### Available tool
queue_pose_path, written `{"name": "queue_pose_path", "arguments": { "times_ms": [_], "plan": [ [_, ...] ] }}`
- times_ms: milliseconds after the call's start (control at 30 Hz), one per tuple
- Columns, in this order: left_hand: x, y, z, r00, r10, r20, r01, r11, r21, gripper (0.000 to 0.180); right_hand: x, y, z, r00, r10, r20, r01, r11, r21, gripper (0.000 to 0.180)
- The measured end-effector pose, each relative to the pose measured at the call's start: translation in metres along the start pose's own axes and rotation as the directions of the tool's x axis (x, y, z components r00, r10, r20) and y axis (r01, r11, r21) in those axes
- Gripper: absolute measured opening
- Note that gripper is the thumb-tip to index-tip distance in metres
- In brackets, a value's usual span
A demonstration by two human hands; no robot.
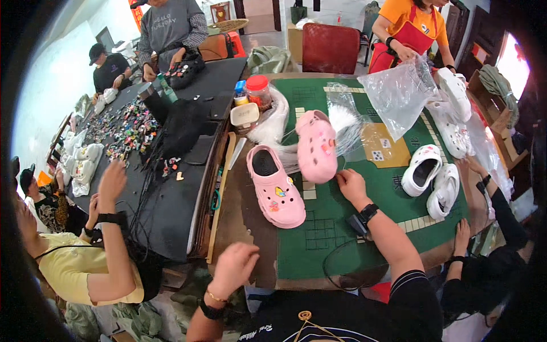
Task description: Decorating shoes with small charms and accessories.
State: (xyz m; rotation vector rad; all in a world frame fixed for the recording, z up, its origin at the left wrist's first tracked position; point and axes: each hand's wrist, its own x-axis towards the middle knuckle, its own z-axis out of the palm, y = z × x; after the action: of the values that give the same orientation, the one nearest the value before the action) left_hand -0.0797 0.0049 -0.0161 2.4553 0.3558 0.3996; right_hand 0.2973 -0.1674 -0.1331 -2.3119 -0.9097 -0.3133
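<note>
My right hand (350, 185) rests on the green mat (342, 228), fingers curled, touching the heel end of a pink clog (317, 145) that lies tilted on its side. A second pink clog (275, 188) with small charms stands upright just left of it. My left hand (232, 268) hovers at the near table edge with loosely curled fingers and nothing in it. Clear plastic bags (347, 122) lie behind the clogs.
Two white clogs (430, 179) sit to the right. A person in orange holds a clear bag (399, 94). A red-lidded jar (259, 91) stands at the back. A black table (182, 188) on the left carries many small charms (122, 128), with other people's hands around it.
</note>
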Motion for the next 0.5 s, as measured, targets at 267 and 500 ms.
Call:
{"name": "queue_pose_path", "arguments": {
  "times_ms": [267, 500],
  "plan": [
    [0.140, 0.000, 0.002, 0.953, 0.259, -0.159, -0.213, 0.943, 0.257, 0.027, -0.007, 0.005, -0.002, 0.996, -0.005, -0.095, 0.014, 0.995, 0.097, 0.010],
    [0.248, -0.020, 0.014, 0.906, 0.421, 0.051, -0.378, 0.749, 0.544, 0.055, -0.007, 0.004, 0.001, 0.997, 0.023, -0.071, -0.016, 0.995, 0.100, 0.011]
  ]
}}
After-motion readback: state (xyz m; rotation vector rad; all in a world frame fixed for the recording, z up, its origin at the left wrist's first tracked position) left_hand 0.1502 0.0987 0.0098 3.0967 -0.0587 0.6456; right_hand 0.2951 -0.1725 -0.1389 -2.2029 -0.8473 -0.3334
